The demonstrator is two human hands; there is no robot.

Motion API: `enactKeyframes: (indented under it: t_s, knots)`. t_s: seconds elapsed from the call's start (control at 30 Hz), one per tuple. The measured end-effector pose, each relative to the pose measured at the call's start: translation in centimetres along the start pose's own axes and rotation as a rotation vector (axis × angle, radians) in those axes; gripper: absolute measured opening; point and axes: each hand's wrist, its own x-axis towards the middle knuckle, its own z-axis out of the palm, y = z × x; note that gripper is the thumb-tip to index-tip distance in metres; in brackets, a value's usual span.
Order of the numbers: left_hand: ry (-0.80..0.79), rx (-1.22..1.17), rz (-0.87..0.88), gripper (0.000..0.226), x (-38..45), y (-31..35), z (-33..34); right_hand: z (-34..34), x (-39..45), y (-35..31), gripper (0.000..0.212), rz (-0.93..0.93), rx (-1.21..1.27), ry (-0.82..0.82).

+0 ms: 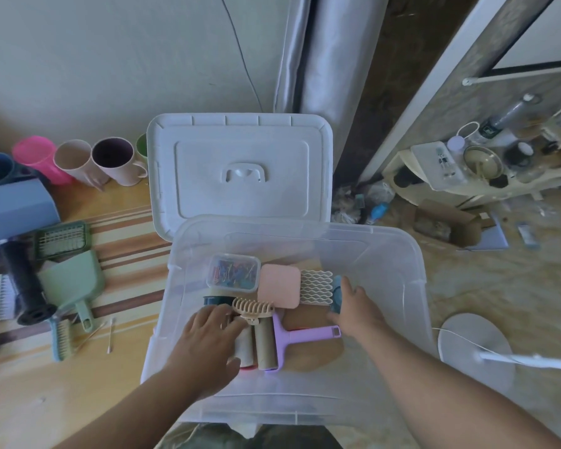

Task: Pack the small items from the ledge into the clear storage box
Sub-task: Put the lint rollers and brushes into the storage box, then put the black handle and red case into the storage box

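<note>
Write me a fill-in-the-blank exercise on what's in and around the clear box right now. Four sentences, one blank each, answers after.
1. The white lid leans behind the clear storage box, its ____ facing the camera.
2. The square case beside the small clip box is ____.
3. The lint roller has a ____ handle.
4. The right hand has its grip on a ____ item.

Answers: handle; pink; purple; blue

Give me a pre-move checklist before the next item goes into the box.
1. Lid off the clear box: ok.
2. Free floor space in the box near the lint roller: ok.
3. Left hand free to fetch: not ok, it rests on the rolls.
4. Right hand free: not ok, it holds a blue item.
5. Items waiting outside, such as the green dustpan and brush: ok.
6. Clip case closed: cannot tell.
</note>
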Motion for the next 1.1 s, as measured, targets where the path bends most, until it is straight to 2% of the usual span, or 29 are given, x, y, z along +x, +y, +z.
enactKeyframes:
  t_s: [0.17,0.27,0.33,0.4,0.5,0.6,0.7,0.83,0.9,1.1]
  knots:
    - [-0.030,-0.043,-0.091,0.057,-1.4,-1.2,-0.6,0.6,-0.1,-1.4,0.090,-0.057,0.024,0.016]
    - [-0.033,-0.096,-0.103,0.056,-2.5,-1.4,-1.1,0.7,0.0,-3.6,0.058,-0.086,-0.023,0.065]
    - [0.034,-0.141,-0.084,0.053,-3.0,-1.3,-1.9,-0.2,-0.3,-5.1,0.043,-0.088,-0.107,0.103]
    - [0.131,-0.186,-0.047,0.052,-3.3,-1.8,-3.3,-1.3,-0.9,-6.3,0.049,-0.134,-0.161,0.205]
    - [0.351,-0.241,0.000,0.048,-4.2,-4.5,-5.1,-2.7,-2.3,-9.1,0.053,-0.417,-0.104,0.406]
    - [0.504,-0.287,-0.114,0.039,-5.8,-8.9,-6.7,-3.0,-4.7,-14.4,0.051,-0.750,-0.034,0.564]
    - [0.588,-0.313,-0.258,0.043,-8.0,-15.0,-7.0,-2.8,-8.3,-22.4,0.047,-0.980,0.066,0.668]
    - [0.547,-0.290,-0.422,0.039,-11.3,-23.6,-5.7,-0.3,-12.8,-33.3,0.038,-1.225,0.185,0.680]
    - [0.484,-0.278,-0.512,0.042,-13.4,-28.0,-4.7,1.8,-14.3,-38.4,0.036,-1.289,0.211,0.649]
    - [0.206,-0.221,-0.688,0.066,-19.2,-39.3,-2.1,9.9,-13.7,-50.8,0.031,-1.113,0.048,0.372]
